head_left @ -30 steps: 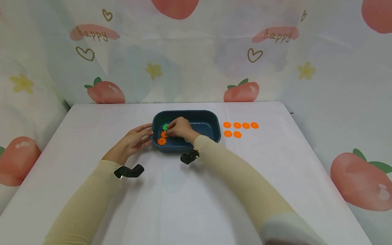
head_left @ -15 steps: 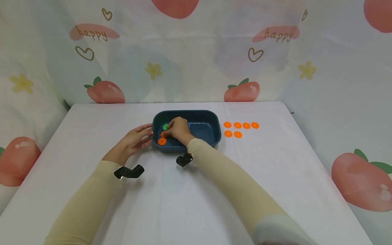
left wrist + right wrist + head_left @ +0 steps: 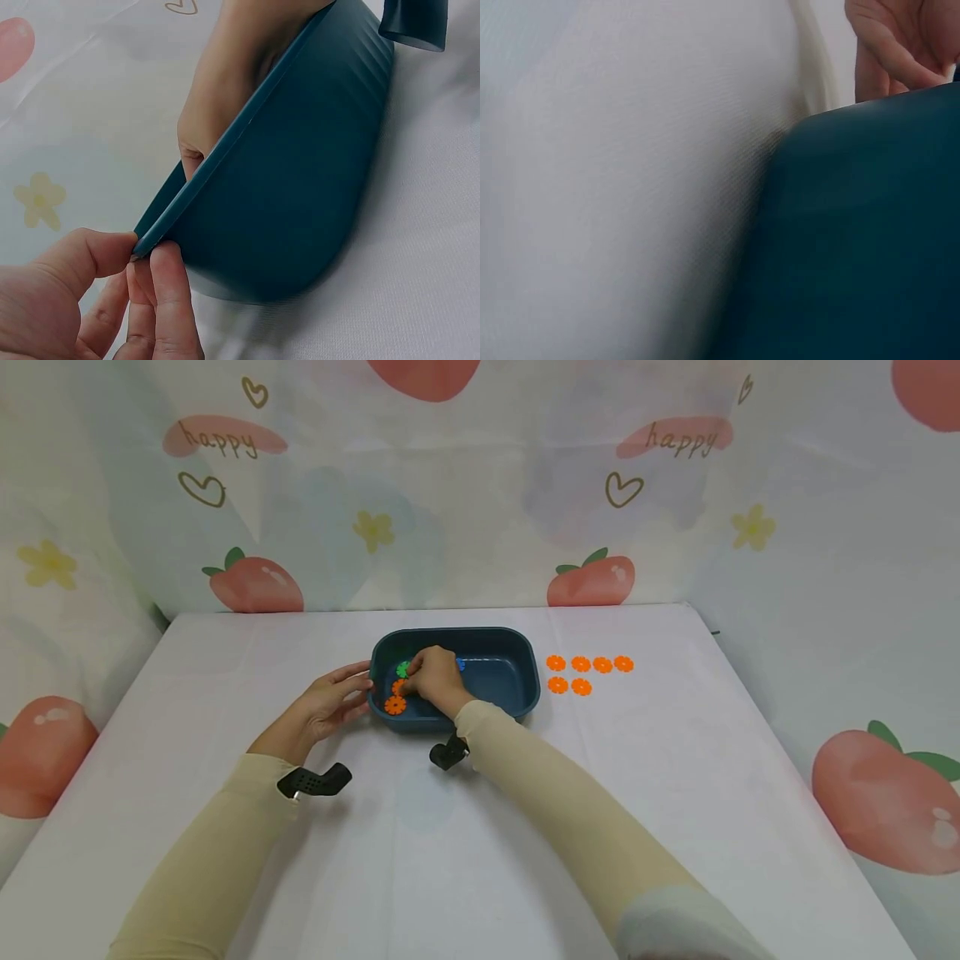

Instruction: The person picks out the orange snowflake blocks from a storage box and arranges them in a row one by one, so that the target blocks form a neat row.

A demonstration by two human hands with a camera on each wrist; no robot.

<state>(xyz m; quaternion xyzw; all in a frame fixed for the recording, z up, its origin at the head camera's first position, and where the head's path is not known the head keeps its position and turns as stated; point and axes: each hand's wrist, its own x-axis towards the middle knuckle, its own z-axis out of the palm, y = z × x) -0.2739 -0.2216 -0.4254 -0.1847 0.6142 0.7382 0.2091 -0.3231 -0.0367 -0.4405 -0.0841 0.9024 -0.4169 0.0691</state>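
Note:
A dark blue rectangular tub (image 3: pixel 491 722) stands on the table. My left hand (image 3: pixel 332 703) pinches its left rim, thumb on top and fingers against the outer wall, as the left wrist view shows. My right hand (image 3: pixel 437 681) reaches down inside, fingers bent, at the notched plastic discs on the left side. An orange disc (image 3: pixel 395 705), a second orange disc (image 3: pixel 398 687) and a green disc (image 3: pixel 402 670) show beside its fingertips; I cannot tell whether it grips one. Part of a blue disc (image 3: pixel 461 665) shows behind the hand. The right wrist view has mostly the tub's outer wall (image 3: pixel 855 225).
Right of the tub, several orange discs (image 3: pixel 581 687) lie flat in two rows on the white-covered table (image 3: pixel 420 860). A fruit-printed cloth (image 3: pixel 465 527) hangs behind the table and along both sides.
My right hand has shifted slightly left inside the tub, its forearm moving along, and a blue disc has come into sight behind it. The left hand keeps its hold on the rim.

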